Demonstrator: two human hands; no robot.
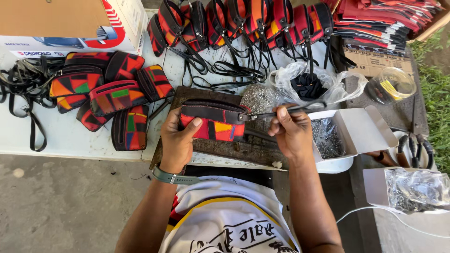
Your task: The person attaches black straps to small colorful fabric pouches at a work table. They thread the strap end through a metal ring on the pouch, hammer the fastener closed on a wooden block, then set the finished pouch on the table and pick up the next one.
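The left hand (177, 140) is wrapped around the near end of a small patchwork pouch (213, 122), red, orange and black, thumb pressed on its front. The right hand (291, 133) pinches a thin black strap (300, 108) that runs from the pouch's dark top band off to the right, fingers closed tight on it. The pouch sits just above a worn dark board (234, 149) lying on the white desk (70, 136).

To the left lies a heap of finished pouches (110, 96) in the same colours, with loose black straps (23, 84) beside them. Along the far edge a row of more pouches (234, 21) stands with straps trailing down. Right of the hands, an open white box (356, 133) holds small dark metal bits, and a clear plastic bag (318, 84) lies behind it. A cardboard box (70, 23) sits at the far left.
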